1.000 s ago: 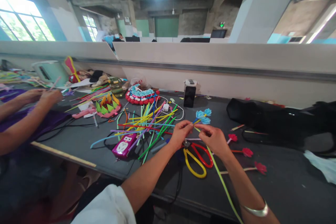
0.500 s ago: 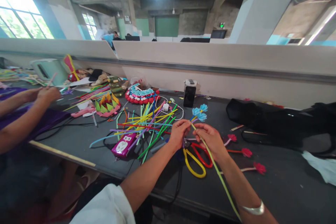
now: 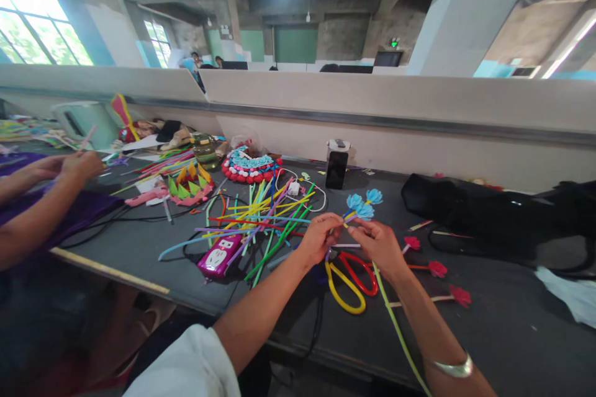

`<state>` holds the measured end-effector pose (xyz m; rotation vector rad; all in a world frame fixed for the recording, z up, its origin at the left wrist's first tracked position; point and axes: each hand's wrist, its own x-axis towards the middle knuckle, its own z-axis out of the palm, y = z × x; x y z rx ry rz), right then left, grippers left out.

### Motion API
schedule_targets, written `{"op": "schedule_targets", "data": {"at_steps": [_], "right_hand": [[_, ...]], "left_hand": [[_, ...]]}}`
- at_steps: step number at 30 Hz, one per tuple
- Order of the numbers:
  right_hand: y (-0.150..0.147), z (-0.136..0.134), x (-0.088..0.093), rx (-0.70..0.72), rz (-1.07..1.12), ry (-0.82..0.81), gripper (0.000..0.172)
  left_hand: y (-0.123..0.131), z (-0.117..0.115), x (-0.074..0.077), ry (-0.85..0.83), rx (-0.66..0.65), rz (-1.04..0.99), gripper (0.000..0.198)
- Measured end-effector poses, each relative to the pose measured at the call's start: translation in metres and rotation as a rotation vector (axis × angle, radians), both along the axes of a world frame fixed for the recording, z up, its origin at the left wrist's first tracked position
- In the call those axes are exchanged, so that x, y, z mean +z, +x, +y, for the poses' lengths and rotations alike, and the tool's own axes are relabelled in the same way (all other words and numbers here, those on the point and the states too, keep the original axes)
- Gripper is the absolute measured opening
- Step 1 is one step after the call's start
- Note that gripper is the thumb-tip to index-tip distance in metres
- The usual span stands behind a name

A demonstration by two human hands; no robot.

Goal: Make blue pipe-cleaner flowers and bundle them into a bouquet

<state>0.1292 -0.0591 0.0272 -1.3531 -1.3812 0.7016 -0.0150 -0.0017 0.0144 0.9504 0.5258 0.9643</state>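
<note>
Above the matte, dark table (image 3: 503, 338), the left hand (image 3: 321, 239) pinches the slim stems of ruffled blue flowers (image 3: 355, 201), just far of its fingertips; the right hand (image 3: 379, 248) pinches beside it, a narrow yellow-green strip (image 3: 392, 316) trailing near. Smooth looped scissors (image 3: 352, 284) lie nearer, straight colored stems (image 3: 261, 221) left.

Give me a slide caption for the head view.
Left hand and right hand together at the base of blue flowers, scissors on the table.

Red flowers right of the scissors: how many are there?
3, in a slanting row right of the right hand: far flower, middle flower, near flower. Reddish bits show behind the bag, so more may be hidden there.
</note>
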Motion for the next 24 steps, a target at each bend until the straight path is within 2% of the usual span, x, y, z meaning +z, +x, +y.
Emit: {"op": "schedule_targets", "data": {"at_steps": [6,8,11,14,17,20,24], "right_hand": [[0.008,-0.004,0.013,0.038,-0.144,0.095,0.027],[0.010,-0.005,0.014,0.076,-0.098,0.133,0.022],[0.012,-0.005,0.013,0.137,0.019,0.157,0.024],[0.014,-0.004,0.011,0.146,0.004,0.162,0.017],[0.014,-0.004,0.010,0.123,-0.004,0.164,0.018],[0.015,-0.005,0.010,0.125,0.003,0.139,0.022],[0.018,-0.005,0.008,0.126,-0.006,0.088,0.027]], "left_hand": [[-0.002,-0.003,0.007,-0.027,-0.122,-0.013,0.015],[-0.003,-0.005,0.011,-0.075,-0.189,-0.042,0.016],[-0.003,-0.007,0.013,-0.123,-0.268,-0.067,0.016],[-0.005,-0.006,0.012,-0.149,-0.347,-0.110,0.015],[-0.006,-0.006,0.012,-0.146,-0.418,-0.138,0.017],[-0.007,-0.005,0.012,-0.135,-0.431,-0.121,0.018],[-0.006,-0.004,0.013,-0.116,-0.369,-0.081,0.018]]}}
